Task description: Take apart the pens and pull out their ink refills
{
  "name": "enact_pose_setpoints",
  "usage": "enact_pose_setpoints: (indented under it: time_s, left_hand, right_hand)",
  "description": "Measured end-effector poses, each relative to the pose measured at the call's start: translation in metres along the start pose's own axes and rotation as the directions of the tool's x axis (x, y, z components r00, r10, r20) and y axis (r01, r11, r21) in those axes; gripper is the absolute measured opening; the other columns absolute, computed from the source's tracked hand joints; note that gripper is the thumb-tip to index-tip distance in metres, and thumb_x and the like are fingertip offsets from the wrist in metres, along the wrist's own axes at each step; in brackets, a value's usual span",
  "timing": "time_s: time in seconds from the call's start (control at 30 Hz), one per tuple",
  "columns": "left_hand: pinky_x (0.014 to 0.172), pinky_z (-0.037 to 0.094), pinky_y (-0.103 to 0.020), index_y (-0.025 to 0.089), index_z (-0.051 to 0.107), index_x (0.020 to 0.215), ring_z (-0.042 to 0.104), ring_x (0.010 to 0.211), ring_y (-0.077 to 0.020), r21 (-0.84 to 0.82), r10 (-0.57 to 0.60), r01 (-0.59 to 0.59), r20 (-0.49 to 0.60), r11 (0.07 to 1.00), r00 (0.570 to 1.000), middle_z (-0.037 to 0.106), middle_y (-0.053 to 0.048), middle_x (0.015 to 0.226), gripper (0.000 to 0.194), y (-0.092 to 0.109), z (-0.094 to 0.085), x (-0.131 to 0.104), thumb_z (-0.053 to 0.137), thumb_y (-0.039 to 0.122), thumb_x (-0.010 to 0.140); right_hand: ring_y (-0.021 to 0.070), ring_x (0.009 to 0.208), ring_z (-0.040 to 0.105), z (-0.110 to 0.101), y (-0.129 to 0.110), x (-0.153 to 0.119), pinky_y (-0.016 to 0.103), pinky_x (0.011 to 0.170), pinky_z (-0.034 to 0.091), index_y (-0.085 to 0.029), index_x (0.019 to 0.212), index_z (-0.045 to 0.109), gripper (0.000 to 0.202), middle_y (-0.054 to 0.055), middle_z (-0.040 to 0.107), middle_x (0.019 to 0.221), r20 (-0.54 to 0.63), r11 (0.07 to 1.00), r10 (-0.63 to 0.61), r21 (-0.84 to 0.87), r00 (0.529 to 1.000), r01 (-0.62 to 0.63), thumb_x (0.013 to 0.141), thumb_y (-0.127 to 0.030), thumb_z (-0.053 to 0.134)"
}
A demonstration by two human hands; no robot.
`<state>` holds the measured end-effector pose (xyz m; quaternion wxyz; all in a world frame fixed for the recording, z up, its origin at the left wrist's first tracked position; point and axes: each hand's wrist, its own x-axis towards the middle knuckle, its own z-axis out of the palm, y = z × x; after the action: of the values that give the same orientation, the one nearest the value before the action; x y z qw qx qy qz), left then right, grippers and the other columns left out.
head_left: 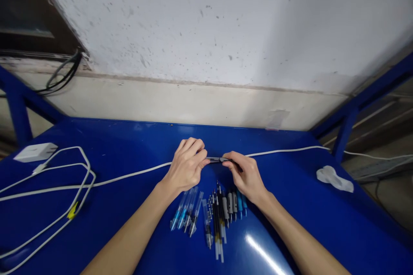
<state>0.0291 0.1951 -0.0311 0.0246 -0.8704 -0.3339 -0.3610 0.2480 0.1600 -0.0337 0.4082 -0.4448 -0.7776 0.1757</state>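
Surface and room, left to right: a dark-framed window (63, 19) occupies the upper left corner, with black cables (69, 76) hanging below it. A blue frame (19, 109) stands at the left edge of the glossy blue table (129, 148). On the table's left part lie a white power adapter (36, 152) and a looped white cable bearing a yellow tag (72, 210). A second white cable (132, 175) crosses behind both hands to the right. The speckled wall (193, 30) rises behind the table. Clear barrels (195, 215), dark-tipped refills (216, 227), gray grips (225, 209) and blue grips (239, 203) lie in rows, near side of the hands. A crumpled white piece (334, 178) rests at the right.

Hands, left to right: the left hand (190, 163), fingers curled, pinches the left end of a slim dark pen part (215, 160) between thumb and fingertips. The pen part is roughly horizontal, located between the hands above the rows. The right hand (244, 174) pinches its right end, thumb against curled fingers.
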Motion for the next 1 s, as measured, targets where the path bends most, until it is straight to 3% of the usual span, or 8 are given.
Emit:
enact_pose_setpoints:
  time_s: [0.2, 0.37, 0.47, 0.57, 0.7, 0.8, 1.0]
  left_hand:
    - [0.073, 0.033, -0.040, 0.018, 0.050, 0.073, 0.044, 0.083, -0.0229, -0.072, -0.009, 0.009, -0.005, 0.997, 1.000, 0.053, -0.008, 0.088, 0.048, 0.003, 0.002, 0.001, 0.025, 0.039, 0.108]
    - [0.073, 0.034, -0.039, 0.016, 0.055, 0.075, 0.044, 0.084, -0.0223, -0.060, -0.004, 0.005, 0.016, 0.998, 1.000, 0.053, -0.009, 0.090, 0.039, -0.001, -0.001, 0.001, 0.035, 0.029, 0.107]
    - [0.073, 0.034, -0.037, 0.013, 0.063, 0.095, 0.045, 0.084, -0.0212, -0.003, 0.001, -0.001, -0.009, 1.000, 1.000, 0.057, -0.008, 0.091, 0.024, -0.002, -0.002, 0.002, 0.043, 0.020, 0.105]
    - [0.070, 0.033, -0.035, 0.013, 0.063, 0.116, 0.045, 0.080, -0.0195, 0.043, 0.032, -0.031, -0.038, 0.999, 0.999, 0.060, -0.006, 0.089, 0.019, 0.000, 0.000, 0.004, 0.048, 0.015, 0.104]
    - [0.069, 0.031, -0.034, 0.015, 0.061, 0.086, 0.042, 0.074, -0.0181, 0.077, 0.023, -0.020, -0.038, 0.997, 0.999, 0.058, -0.003, 0.076, 0.022, 0.003, 0.002, 0.005, 0.048, 0.013, 0.103]
    - [0.067, 0.030, -0.034, 0.016, 0.058, 0.077, 0.041, 0.071, -0.0178, 0.095, 0.007, -0.003, -0.043, 0.996, 0.999, 0.057, -0.002, 0.072, 0.029, 0.003, 0.002, 0.006, 0.045, 0.012, 0.104]
    - [0.068, 0.033, -0.033, 0.017, 0.057, 0.078, 0.046, 0.071, -0.0180, 0.131, -0.045, 0.049, -0.029, 0.990, 0.999, 0.062, -0.003, 0.074, 0.032, 0.000, 0.001, 0.004, 0.041, 0.017, 0.106]
  right_hand:
    - [0.0166, 0.073, 0.058, -0.002, 0.005, -0.001, 0.028, 0.068, 0.044, -0.020, 0.105, 0.064, 0.016, 0.005, 0.065, 0.084, -0.001, 0.992, -0.118, -0.037, 0.993, 0.118, 0.105, -0.024, 0.049]
    - [0.0186, 0.082, 0.059, -0.004, 0.006, 0.001, 0.030, 0.073, 0.046, -0.021, 0.116, 0.063, 0.017, 0.007, 0.064, 0.093, 0.040, 0.992, -0.124, -0.009, 0.992, 0.124, 0.105, -0.024, 0.051]
    - [0.0205, 0.086, 0.058, -0.003, 0.004, 0.003, 0.033, 0.075, 0.047, -0.020, 0.124, 0.061, 0.022, 0.008, 0.064, 0.096, 0.064, 0.989, -0.132, -0.055, 0.989, 0.136, 0.105, -0.022, 0.049]
    - [0.0206, 0.082, 0.055, -0.001, 0.004, 0.004, 0.034, 0.072, 0.046, -0.019, 0.123, 0.062, 0.024, 0.007, 0.063, 0.091, 0.062, 0.988, -0.125, -0.080, 0.990, 0.130, 0.106, -0.018, 0.045]
    - [0.0200, 0.081, 0.056, 0.002, 0.006, 0.004, 0.036, 0.075, 0.045, -0.021, 0.117, 0.064, 0.020, 0.006, 0.066, 0.090, -0.018, 0.986, -0.151, -0.066, 0.988, 0.150, 0.103, -0.014, 0.050]
    - [0.0206, 0.088, 0.058, 0.002, 0.003, 0.005, 0.038, 0.081, 0.045, -0.021, 0.114, 0.063, 0.018, 0.006, 0.067, 0.096, -0.060, 0.979, -0.184, -0.095, 0.981, 0.178, 0.102, -0.012, 0.053]
    - [0.0230, 0.090, 0.056, 0.002, -0.003, 0.011, 0.039, 0.079, 0.043, -0.018, 0.126, 0.061, 0.024, 0.008, 0.070, 0.102, 0.067, 0.968, -0.113, -0.217, 0.991, 0.125, 0.105, -0.021, 0.051]
